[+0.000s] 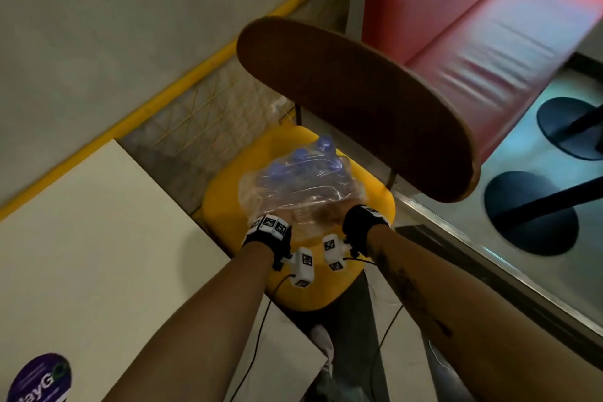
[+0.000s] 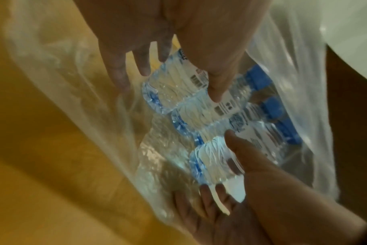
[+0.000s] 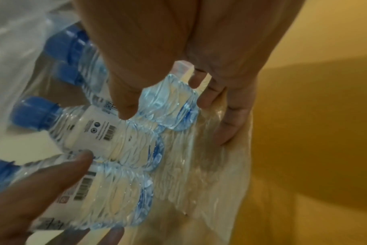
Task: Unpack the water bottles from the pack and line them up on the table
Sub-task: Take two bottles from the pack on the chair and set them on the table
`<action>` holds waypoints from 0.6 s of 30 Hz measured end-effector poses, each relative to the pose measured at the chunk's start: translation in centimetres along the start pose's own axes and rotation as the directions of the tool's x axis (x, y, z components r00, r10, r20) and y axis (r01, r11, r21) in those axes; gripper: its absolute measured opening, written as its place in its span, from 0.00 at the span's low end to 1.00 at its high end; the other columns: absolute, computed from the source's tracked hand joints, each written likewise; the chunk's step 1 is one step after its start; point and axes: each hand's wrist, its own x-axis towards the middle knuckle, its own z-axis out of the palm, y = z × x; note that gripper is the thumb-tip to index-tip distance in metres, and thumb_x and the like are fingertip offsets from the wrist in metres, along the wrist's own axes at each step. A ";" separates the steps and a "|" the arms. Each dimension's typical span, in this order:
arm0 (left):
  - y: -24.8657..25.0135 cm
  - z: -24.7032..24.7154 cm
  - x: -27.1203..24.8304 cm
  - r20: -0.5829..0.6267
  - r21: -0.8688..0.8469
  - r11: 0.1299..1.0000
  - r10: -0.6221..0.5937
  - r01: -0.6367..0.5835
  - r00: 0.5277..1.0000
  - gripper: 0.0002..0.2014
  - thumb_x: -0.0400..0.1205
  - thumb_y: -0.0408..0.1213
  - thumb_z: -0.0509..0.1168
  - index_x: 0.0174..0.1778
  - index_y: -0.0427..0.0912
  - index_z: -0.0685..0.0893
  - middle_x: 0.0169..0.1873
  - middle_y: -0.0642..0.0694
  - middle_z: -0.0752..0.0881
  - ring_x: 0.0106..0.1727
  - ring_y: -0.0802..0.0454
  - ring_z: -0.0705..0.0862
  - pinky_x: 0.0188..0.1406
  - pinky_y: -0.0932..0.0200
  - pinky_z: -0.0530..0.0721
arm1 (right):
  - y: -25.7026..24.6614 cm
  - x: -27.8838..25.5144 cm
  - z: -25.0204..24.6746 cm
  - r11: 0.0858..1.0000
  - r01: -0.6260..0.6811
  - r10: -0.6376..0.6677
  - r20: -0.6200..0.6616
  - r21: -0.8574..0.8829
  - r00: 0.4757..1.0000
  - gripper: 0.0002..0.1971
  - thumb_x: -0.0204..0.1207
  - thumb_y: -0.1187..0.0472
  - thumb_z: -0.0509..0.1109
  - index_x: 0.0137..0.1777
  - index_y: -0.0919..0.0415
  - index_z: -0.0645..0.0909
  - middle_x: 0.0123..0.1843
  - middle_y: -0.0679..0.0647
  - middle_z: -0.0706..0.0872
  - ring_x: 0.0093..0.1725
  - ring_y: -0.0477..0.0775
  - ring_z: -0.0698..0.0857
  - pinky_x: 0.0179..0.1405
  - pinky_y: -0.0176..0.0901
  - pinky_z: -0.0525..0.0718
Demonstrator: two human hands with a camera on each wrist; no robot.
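A pack of water bottles with blue caps, in loose clear plastic wrap, lies on the yellow chair seat. Both my hands reach into its torn near end. My left hand curls thumb and fingers round one clear ribbed bottle at the side of the top row. My right hand grips the bottle at the other side. A third bottle lies between them, untouched. In the head view the fingers of the left hand and the right hand are hidden under the wrap.
A white table stands to the left, with a purple sticker at its near corner. The chair's brown backrest rises behind the pack. A red bench and black table bases are at the right.
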 end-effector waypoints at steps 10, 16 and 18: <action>1.6 -2.8 -2.0 -0.052 -0.275 0.954 0.107 -0.117 0.993 0.22 0.86 0.55 0.65 0.75 0.55 0.79 0.76 0.46 0.82 0.74 0.41 0.81 0.76 0.51 0.78 | -0.3 -3.0 -1.8 0.903 0.302 -0.289 0.089 -0.306 0.953 0.28 0.65 0.46 0.82 0.65 0.53 0.83 0.60 0.47 0.86 0.62 0.55 0.85 0.64 0.48 0.83; 1.2 -0.9 -6.5 -0.224 -0.569 0.805 0.048 -0.171 0.973 0.24 0.74 0.40 0.79 0.66 0.48 0.83 0.58 0.50 0.87 0.59 0.47 0.86 0.53 0.58 0.82 | 0.7 -8.5 -3.4 0.701 0.481 -0.476 0.156 -0.526 0.865 0.34 0.60 0.48 0.85 0.67 0.46 0.78 0.60 0.44 0.84 0.60 0.52 0.83 0.61 0.45 0.80; 0.0 -0.4 -8.8 -0.226 -0.609 0.776 0.029 -0.165 0.974 0.28 0.64 0.45 0.82 0.59 0.51 0.83 0.52 0.52 0.87 0.49 0.51 0.85 0.44 0.59 0.81 | 1.7 -10.7 -2.8 0.690 0.507 -0.511 0.149 -0.517 0.847 0.32 0.60 0.50 0.85 0.65 0.48 0.79 0.62 0.48 0.86 0.60 0.55 0.84 0.62 0.48 0.81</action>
